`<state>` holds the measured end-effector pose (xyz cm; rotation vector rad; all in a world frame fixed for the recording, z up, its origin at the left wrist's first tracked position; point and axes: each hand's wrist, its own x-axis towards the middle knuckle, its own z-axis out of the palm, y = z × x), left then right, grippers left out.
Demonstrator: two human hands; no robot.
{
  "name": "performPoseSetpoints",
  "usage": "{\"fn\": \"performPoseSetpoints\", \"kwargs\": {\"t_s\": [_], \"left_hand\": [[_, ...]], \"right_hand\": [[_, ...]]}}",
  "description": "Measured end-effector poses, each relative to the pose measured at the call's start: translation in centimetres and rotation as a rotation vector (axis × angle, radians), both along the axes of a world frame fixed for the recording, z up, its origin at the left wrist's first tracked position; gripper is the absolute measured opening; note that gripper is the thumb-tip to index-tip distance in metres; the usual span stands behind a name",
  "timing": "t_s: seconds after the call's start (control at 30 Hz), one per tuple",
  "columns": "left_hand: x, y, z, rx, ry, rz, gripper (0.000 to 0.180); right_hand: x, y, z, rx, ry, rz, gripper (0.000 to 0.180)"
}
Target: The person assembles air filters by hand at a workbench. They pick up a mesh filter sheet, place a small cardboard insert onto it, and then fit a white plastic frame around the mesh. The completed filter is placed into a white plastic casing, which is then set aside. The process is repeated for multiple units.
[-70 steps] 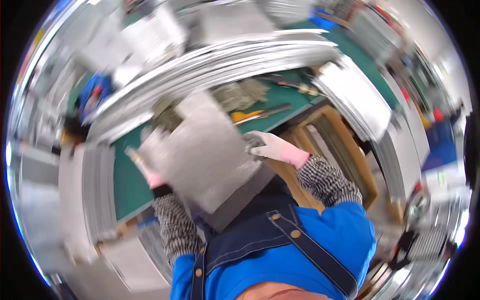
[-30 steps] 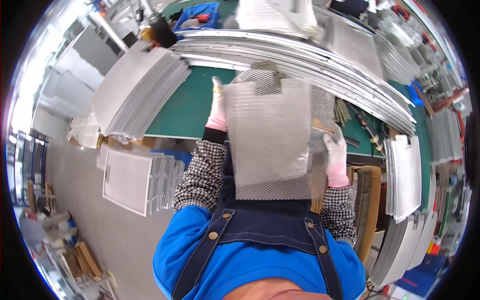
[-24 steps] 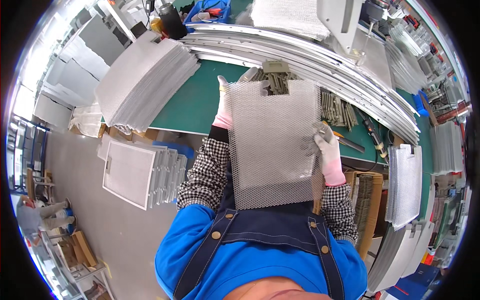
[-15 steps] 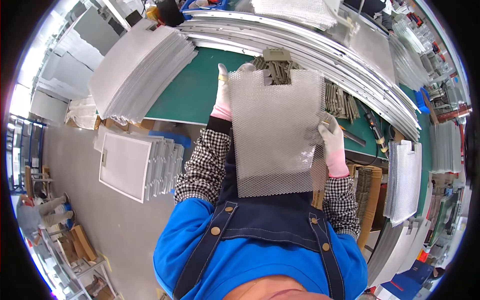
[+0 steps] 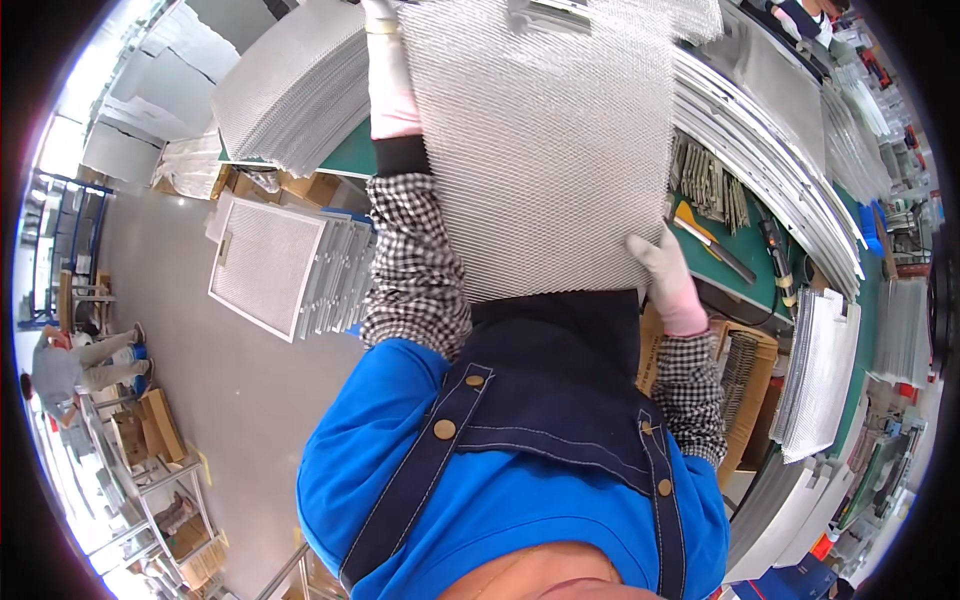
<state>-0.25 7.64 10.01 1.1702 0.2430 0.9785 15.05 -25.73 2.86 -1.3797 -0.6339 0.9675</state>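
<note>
A silvery metal mesh sheet (image 5: 550, 180) with a notch in its far edge is held up in front of me, its near edge by my dark apron. My left hand (image 5: 388, 50), in a white and pink glove, grips the sheet's far left side; the top of the picture partly cuts off its fingers. At the near right corner my right hand (image 5: 668, 275), gloved alike, holds the edge with the thumb on top and the other fingers hidden beneath. The sheet covers much of the green bench (image 5: 745, 270).
Left on the bench stands a stack of mesh sheets (image 5: 290, 90), with framed mesh panels (image 5: 265, 255) below. To the right lie long white rails (image 5: 770, 150), metal strips (image 5: 710, 185), a yellow-handled tool (image 5: 695, 222) and a power screwdriver (image 5: 773, 250). More mesh sheets (image 5: 820, 370) stand far right.
The mesh sheet has moved away from my body and fills more of the view. My left hand has gone far forward with it; my right hand now holds nearer the close corner.
</note>
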Motion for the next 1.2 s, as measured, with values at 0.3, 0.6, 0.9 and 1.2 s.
{"fn": "performPoseSetpoints", "kwargs": {"t_s": [0.3,0.6,0.9,1.2], "left_hand": [[0.6,-6.1,-1.8,0.294,0.135,-0.264,0.094],[0.4,-11.5,-7.1,-0.368,-0.021,-0.734,0.121],[1.0,-11.5,-7.2,-0.502,-0.083,-0.793,0.115],[1.6,-10.5,-7.7,-0.446,-0.035,-0.764,0.117]], "right_hand": [[-0.4,-5.6,-6.3,-0.152,-0.108,-0.223,0.049],[-1.5,-11.9,-7.5,-0.441,-0.085,0.143,0.047],[19.0,-5.6,0.7,-1.058,-1.095,-0.347,0.054],[17.1,-2.3,2.2,-0.751,-1.213,-0.457,0.040]]}}
